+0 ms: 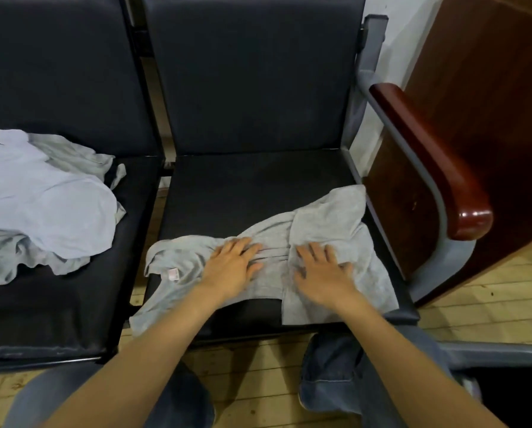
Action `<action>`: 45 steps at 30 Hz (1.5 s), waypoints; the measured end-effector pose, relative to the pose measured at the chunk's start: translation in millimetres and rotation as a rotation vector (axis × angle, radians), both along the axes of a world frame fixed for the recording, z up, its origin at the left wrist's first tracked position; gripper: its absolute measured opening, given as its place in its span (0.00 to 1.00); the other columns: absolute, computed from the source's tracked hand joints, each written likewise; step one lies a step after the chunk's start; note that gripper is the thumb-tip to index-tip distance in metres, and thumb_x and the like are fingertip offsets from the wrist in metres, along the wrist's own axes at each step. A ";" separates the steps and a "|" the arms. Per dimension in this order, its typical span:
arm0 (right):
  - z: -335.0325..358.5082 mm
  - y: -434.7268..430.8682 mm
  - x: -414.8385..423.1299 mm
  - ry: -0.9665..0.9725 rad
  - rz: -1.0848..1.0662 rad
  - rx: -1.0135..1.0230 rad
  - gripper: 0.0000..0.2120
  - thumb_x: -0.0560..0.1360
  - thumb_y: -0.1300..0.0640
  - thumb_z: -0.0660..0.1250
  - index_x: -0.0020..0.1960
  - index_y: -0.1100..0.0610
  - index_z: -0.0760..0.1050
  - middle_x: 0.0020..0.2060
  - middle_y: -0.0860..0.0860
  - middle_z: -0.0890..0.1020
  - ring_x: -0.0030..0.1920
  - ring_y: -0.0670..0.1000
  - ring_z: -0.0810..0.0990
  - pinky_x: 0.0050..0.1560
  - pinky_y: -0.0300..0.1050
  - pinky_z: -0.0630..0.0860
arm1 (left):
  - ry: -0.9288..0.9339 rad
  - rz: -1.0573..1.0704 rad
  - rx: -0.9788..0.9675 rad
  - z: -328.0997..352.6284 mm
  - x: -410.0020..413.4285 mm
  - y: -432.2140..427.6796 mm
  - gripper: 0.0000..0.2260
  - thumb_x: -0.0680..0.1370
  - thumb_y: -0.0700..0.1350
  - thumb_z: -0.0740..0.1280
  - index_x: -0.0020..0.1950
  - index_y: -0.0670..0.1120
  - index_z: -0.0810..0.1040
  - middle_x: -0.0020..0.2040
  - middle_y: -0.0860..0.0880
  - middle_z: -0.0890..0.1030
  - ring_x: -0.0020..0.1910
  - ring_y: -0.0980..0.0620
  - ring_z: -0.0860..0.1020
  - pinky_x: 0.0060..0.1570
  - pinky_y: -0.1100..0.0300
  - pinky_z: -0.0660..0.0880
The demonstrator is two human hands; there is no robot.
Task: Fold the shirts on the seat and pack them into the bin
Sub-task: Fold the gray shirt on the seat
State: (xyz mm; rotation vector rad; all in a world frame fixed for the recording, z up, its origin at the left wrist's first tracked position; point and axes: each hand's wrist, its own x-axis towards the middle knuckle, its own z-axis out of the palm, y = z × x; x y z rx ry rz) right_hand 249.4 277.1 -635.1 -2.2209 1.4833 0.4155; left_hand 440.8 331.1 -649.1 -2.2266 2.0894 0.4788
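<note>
Saw a heap of pale shirts (42,205) on the left of the bench (258,186). Held left hand (230,267) and right hand (323,273) flat on the grey shirt (329,217) further right, fingers spread, gripping nothing. Looked best to push wrinkles outward before folding. Spotted a small pink tag (173,274), too blurry to read.

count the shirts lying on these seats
3: a grey shirt on the right seat, a pale blue shirt on the left seat, and a grey one crumpled beneath it. That pile may hide more.
</note>
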 end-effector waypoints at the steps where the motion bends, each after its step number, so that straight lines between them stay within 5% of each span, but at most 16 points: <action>1: -0.5 -12.0 2.9 0.020 0.047 0.001 0.27 0.82 0.43 0.47 0.78 0.44 0.43 0.77 0.47 0.42 0.77 0.57 0.39 0.71 0.69 0.43 | -0.041 0.017 -0.009 3.0 -2.0 5.5 0.23 0.82 0.57 0.51 0.76 0.54 0.58 0.75 0.51 0.58 0.73 0.47 0.57 0.70 0.51 0.57; 5: 5.9 -67.6 14.1 -0.096 0.310 0.006 0.22 0.82 0.54 0.52 0.73 0.36 0.59 0.78 0.45 0.47 0.77 0.53 0.39 0.74 0.61 0.38 | 0.017 0.016 0.028 21.6 -19.3 21.8 0.19 0.81 0.60 0.53 0.61 0.51 0.74 0.61 0.48 0.74 0.60 0.46 0.73 0.56 0.53 0.72; 8: 13.8 -79.2 13.3 -0.321 0.230 -0.108 0.22 0.79 0.59 0.59 0.71 0.44 0.67 0.75 0.50 0.60 0.76 0.55 0.53 0.74 0.57 0.52 | 0.254 0.134 -0.013 29.9 -10.2 14.4 0.16 0.81 0.57 0.57 0.42 0.49 0.76 0.44 0.47 0.81 0.45 0.46 0.79 0.44 0.51 0.76; 10: 14.1 -68.7 5.9 -0.509 0.078 -0.121 0.19 0.78 0.54 0.63 0.68 0.49 0.69 0.69 0.50 0.67 0.71 0.53 0.62 0.70 0.51 0.61 | 0.277 0.188 -0.146 27.9 4.1 -0.6 0.10 0.81 0.49 0.59 0.51 0.49 0.79 0.49 0.46 0.81 0.48 0.46 0.79 0.45 0.53 0.76; 13: 4.2 -51.7 -11.5 -0.379 0.083 -0.013 0.31 0.73 0.44 0.70 0.71 0.52 0.64 0.67 0.49 0.66 0.68 0.51 0.64 0.67 0.48 0.65 | 0.208 0.147 -0.275 20.6 20.2 -31.6 0.17 0.80 0.44 0.62 0.69 0.47 0.71 0.68 0.46 0.71 0.66 0.46 0.68 0.61 0.53 0.68; 15: -0.1 -48.5 -17.7 -0.345 0.076 -0.001 0.31 0.72 0.45 0.71 0.70 0.53 0.64 0.66 0.48 0.66 0.66 0.51 0.67 0.63 0.46 0.68 | 0.107 0.043 -0.158 17.7 25.9 -49.9 0.23 0.80 0.49 0.63 0.74 0.48 0.64 0.74 0.47 0.63 0.73 0.47 0.59 0.70 0.52 0.58; 18: -1.2 -46.0 -19.7 -0.349 0.108 -0.107 0.19 0.74 0.48 0.67 0.61 0.53 0.68 0.61 0.48 0.69 0.58 0.50 0.71 0.53 0.44 0.70 | 0.022 -0.016 -0.013 9.2 31.5 -58.9 0.25 0.79 0.57 0.61 0.73 0.49 0.66 0.72 0.48 0.66 0.71 0.48 0.63 0.71 0.54 0.54; 21: 1.2 -50.0 -21.7 -0.265 0.162 -0.211 0.12 0.75 0.52 0.65 0.56 0.54 0.70 0.57 0.48 0.72 0.55 0.50 0.72 0.51 0.44 0.70 | -0.080 -0.079 -0.121 6.8 25.3 -45.4 0.24 0.77 0.63 0.59 0.66 0.50 0.73 0.64 0.49 0.75 0.63 0.50 0.71 0.69 0.56 0.54; 23: 3.4 -53.8 -24.4 -0.244 0.146 -0.244 0.08 0.76 0.55 0.63 0.54 0.55 0.72 0.53 0.49 0.74 0.54 0.51 0.74 0.52 0.47 0.73 | -0.151 -0.079 -0.170 5.4 16.3 -29.3 0.33 0.73 0.71 0.51 0.64 0.50 0.75 0.60 0.49 0.77 0.61 0.50 0.73 0.70 0.55 0.55; 26: 11.2 -51.9 -26.8 -0.530 -0.009 -0.142 0.03 0.77 0.58 0.63 0.50 0.53 0.75 0.44 0.48 0.79 0.46 0.49 0.79 0.48 0.47 0.77 | -0.248 -0.021 -0.116 3.9 -1.5 -4.9 0.45 0.64 0.75 0.38 0.65 0.49 0.73 0.61 0.48 0.75 0.61 0.47 0.72 0.68 0.52 0.59; 29: 40.2 -45.1 -22.0 -0.846 -0.107 -0.103 0.05 0.78 0.60 0.63 0.49 0.53 0.76 0.41 0.47 0.79 0.38 0.40 0.76 0.40 0.31 0.71 | -0.163 0.136 -0.139 4.1 -17.8 -2.6 0.35 0.72 0.72 0.48 0.64 0.49 0.73 0.61 0.47 0.74 0.61 0.45 0.72 0.62 0.50 0.64; 33: 83.0 -52.4 -20.8 -0.870 -0.080 -0.194 0.06 0.80 0.59 0.60 0.50 0.51 0.75 0.42 0.43 0.77 0.41 0.39 0.74 0.39 0.26 0.68 | 0.099 0.289 -0.337 21.1 -12.9 -2.1 0.09 0.79 0.46 0.58 0.51 0.45 0.76 0.49 0.46 0.79 0.48 0.44 0.78 0.48 0.55 0.68; 37: 113.9 -66.8 -35.2 -0.799 -0.144 -0.352 0.06 0.80 0.60 0.61 0.52 0.56 0.76 0.40 0.47 0.76 0.38 0.42 0.72 0.37 0.26 0.66 | 0.085 0.324 -0.401 47.8 25.3 13.5 0.11 0.80 0.42 0.58 0.58 0.45 0.77 0.50 0.45 0.79 0.46 0.44 0.79 0.45 0.54 0.71; 42: 125.2 -75.1 -34.9 -0.591 -0.171 -0.562 0.08 0.79 0.55 0.63 0.55 0.53 0.80 0.52 0.56 0.73 0.59 0.57 0.69 0.59 0.45 0.65 | 0.002 0.322 -0.458 79.2 70.1 20.3 0.11 0.81 0.44 0.59 0.56 0.41 0.78 0.51 0.41 0.78 0.51 0.40 0.76 0.46 0.49 0.71; 45: 135.9 -82.3 -25.1 -0.519 -0.218 -0.542 0.11 0.80 0.56 0.61 0.58 0.54 0.80 0.53 0.57 0.76 0.54 0.57 0.75 0.56 0.48 0.70 | 0.080 0.421 -0.432 100.7 82.9 8.4 0.10 0.82 0.44 0.56 0.59 0.45 0.75 0.53 0.41 0.77 0.50 0.38 0.77 0.46 0.48 0.73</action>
